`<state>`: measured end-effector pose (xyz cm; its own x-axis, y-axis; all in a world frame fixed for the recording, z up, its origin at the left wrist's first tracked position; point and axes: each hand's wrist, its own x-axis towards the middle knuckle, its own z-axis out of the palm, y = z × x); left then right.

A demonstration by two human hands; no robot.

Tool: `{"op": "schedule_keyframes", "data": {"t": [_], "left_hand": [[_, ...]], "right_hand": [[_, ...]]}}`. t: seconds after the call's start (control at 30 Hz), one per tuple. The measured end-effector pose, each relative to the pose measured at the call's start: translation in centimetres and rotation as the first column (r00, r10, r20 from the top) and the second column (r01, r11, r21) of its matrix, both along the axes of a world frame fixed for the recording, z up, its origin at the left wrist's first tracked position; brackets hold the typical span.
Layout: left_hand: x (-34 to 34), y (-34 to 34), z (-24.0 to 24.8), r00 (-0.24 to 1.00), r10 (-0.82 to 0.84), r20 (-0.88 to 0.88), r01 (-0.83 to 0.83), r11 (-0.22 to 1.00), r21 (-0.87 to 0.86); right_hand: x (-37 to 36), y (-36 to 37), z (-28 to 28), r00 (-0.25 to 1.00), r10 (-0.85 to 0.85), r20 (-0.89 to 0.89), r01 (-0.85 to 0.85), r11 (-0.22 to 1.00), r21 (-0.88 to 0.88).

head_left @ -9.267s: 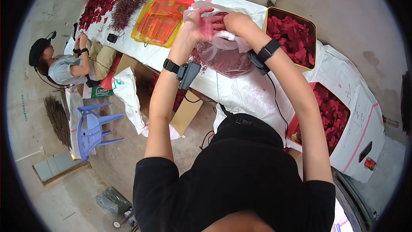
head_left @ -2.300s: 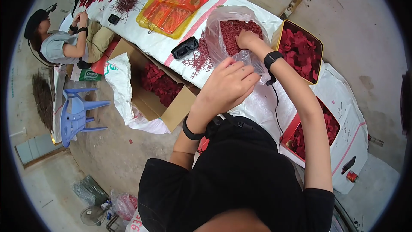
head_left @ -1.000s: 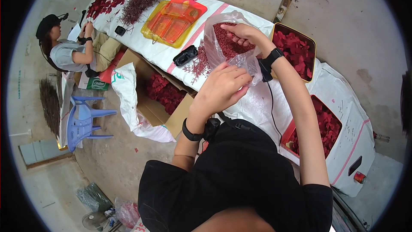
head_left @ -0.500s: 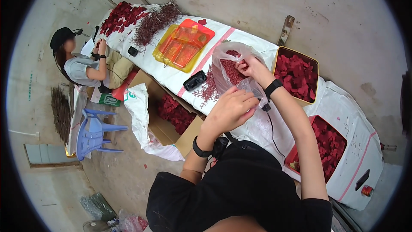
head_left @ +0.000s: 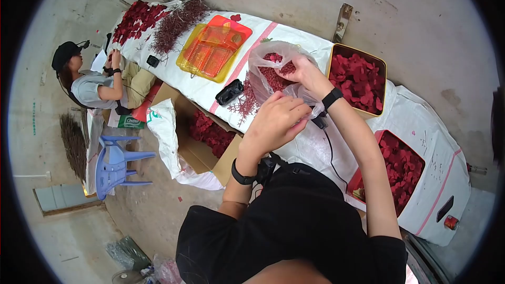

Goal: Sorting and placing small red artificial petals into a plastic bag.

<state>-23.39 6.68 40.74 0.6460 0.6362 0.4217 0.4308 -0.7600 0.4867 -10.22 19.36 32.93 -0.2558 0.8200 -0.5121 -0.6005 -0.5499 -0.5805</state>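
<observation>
A clear plastic bag stands open on the white-covered table, with many small dark-red bead-like pieces inside. My left hand is closed on the near edge of the bag. Through the bag's mouth reaches my right hand, its fingers bent together among the red pieces; what they hold is hidden. Reddish branching sprigs lie against the bag's left side. Beside them is a black device.
Red petals fill a gold-rimmed tin, a red box and a cardboard box. Orange and yellow trays lie farther left, near dark twigs. Another person works at the far end. A blue chair stands below.
My right hand has gone deeper into the bag, its fingers lower among the red pieces. My left hand keeps its grip on the edge. The whole view has shifted slightly.
</observation>
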Motion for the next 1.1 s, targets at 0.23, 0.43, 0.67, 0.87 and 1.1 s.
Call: {"op": "schedule_keyframes", "data": {"t": [0.23,0.43,0.67,0.87,1.1], "left_hand": [[1.2,0.1,-1.5,1.0,-0.008,-0.013,0.008,1.0,0.005],[0.7,-0.3,-2.2,1.0,0.01,-0.006,-0.01,1.0,-0.01],[0.7,-0.1,-2.1,1.0,-0.001,-0.004,0.001,1.0,-0.005],[2.6,0.7,-1.5,0.999,-0.048,-0.016,0.048,0.999,-0.015],[3.9,1.2,-1.7,1.0,-0.029,-0.002,0.029,0.999,-0.029]], "right_hand": [[0.7,0.6,-2.5,0.997,-0.068,-0.025,0.059,0.962,-0.267],[1.3,1.5,-5.1,0.944,0.087,-0.319,-0.185,0.939,-0.29],[2.3,-0.8,-3.9,0.869,0.28,-0.407,-0.297,0.955,0.023],[4.7,-2.1,-1.7,0.917,0.278,-0.286,-0.229,0.954,0.192],[5.3,-1.4,0.6,0.93,0.156,-0.334,-0.149,0.988,0.046]]}}
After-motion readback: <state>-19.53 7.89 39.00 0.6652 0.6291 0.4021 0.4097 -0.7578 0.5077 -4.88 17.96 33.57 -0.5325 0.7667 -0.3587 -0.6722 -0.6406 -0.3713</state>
